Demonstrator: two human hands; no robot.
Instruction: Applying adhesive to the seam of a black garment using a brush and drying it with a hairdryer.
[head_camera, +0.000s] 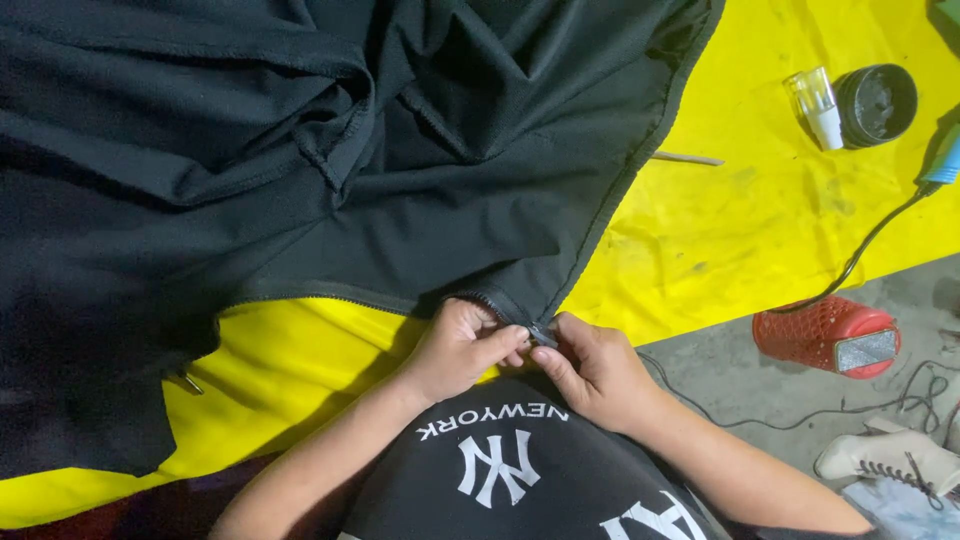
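A large black fabric garment (300, 160) lies bunched over a yellow sheet (740, 230). A black zipper (380, 300) runs along its lower edge. At the garment's near corner my left hand (462, 345) pinches the zipper end between thumb and fingers. My right hand (595, 368) pinches the small metal zipper slider (541, 335) at the same corner. The two hands touch each other just above my dark printed shirt.
A small clear bottle (815, 105) and a dark round tin (878, 102) sit on the sheet at upper right. A thin stick (686, 158) lies nearby. A black cable (860, 250) leads to a red mesh object (828, 335) on the grey floor; a pale lace-up boot (890, 458) lies at right.
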